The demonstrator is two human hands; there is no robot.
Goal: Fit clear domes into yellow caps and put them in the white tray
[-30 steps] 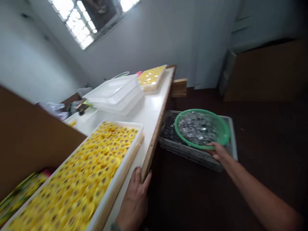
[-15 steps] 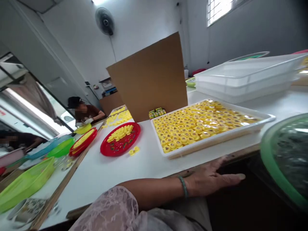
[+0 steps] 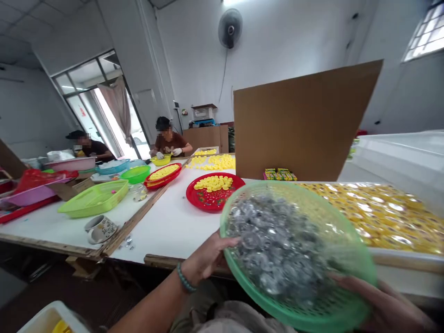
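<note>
Green basket (image 3: 335, 222) moved from beside bench (image 3: 163, 226) to its front edge. Left hand (image 3: 206, 256) grips left rim; right hand (image 3: 388, 303), blurred, holds right side. Keep level, lest clear pieces (image 3: 274, 245) spill.

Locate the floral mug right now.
Head view, lower left: the floral mug lies tipped on the white tabletop, just in front of the lime-green basket.

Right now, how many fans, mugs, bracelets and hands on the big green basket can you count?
Fan: 1
Mug: 1
Bracelet: 1
Hands on the green basket: 2, left hand and right hand
Total: 5
</note>
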